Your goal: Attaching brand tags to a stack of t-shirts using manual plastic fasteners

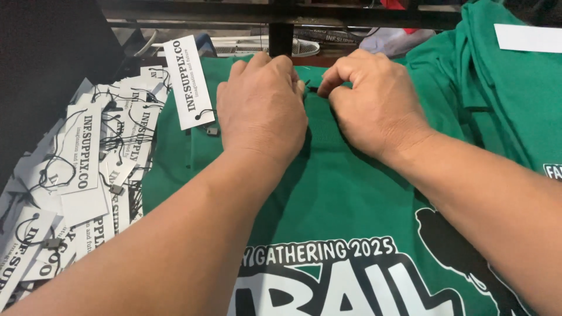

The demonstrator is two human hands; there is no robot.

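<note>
green cotton shirt (351, 193) lay flat, collar on the far side; left hand (261, 105) and right hand (374, 102) met there, fingers curled, pinching the neckline. a white tag (187, 82) lay left, nearer the left hand.

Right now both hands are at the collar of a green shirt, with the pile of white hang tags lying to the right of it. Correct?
Not quite. In the head view the left hand and right hand are at the collar of the green shirt, but the pile of white hang tags lies to its left, not its right.
</note>
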